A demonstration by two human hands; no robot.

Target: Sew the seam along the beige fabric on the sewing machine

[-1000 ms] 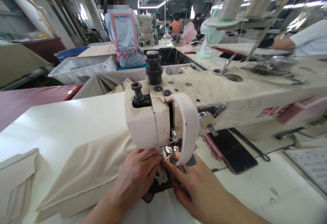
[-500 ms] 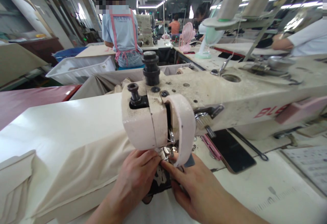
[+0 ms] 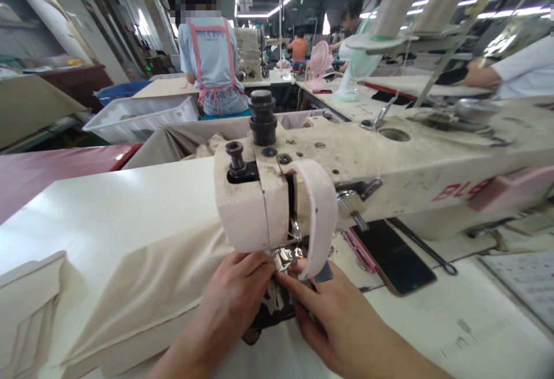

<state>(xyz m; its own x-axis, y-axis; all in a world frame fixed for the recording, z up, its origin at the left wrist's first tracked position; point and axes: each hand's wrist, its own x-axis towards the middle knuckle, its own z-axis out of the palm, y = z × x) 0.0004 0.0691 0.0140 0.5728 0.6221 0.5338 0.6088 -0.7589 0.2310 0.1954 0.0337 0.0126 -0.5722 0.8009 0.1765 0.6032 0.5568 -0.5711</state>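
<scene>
Works with two bare hands at a cream sewing machine [image 3: 367, 154], stretched across the frame from the right edge to the centre. Holds the left hand [image 3: 234, 292] just below the machine's front end, with fingers [image 3: 255, 265] bent and bunched beside the metal foot [image 3: 283, 258]. Points the right hand [image 3: 337, 312] in from the opposite side, with one finger stretched towards the same foot and another bent lower. Too hidden at the tips to tell, for either hand, a grip on cloth from a plain press. Has beige cloth [image 3: 160, 286] spread over the white counter [image 3: 173, 188], from beside the left hand to the lower left of the frame, softly creased on top. Has more beige pieces [image 3: 34, 310] layered at the far lower left. Shows a black plate [image 3: 277, 307] between and below the hands. Has a dark-screened phone [image 3: 393, 258] lying right of centre, beside a slim pink object [image 3: 362, 252] and a long dark tool [image 3: 426, 246] with a looped end. Faces, at upper left, a seated person [image 3: 212, 59] in a pink apron, seen from behind, near a white bin [image 3: 142, 116]. Takes in, at upper centre, a pink fan [image 3: 319, 59] and a pale green fan [image 3: 363, 63]. Includes, at upper right, tall thread cones [image 3: 392, 4] and another person's white sleeve [image 3: 528, 64].
</scene>
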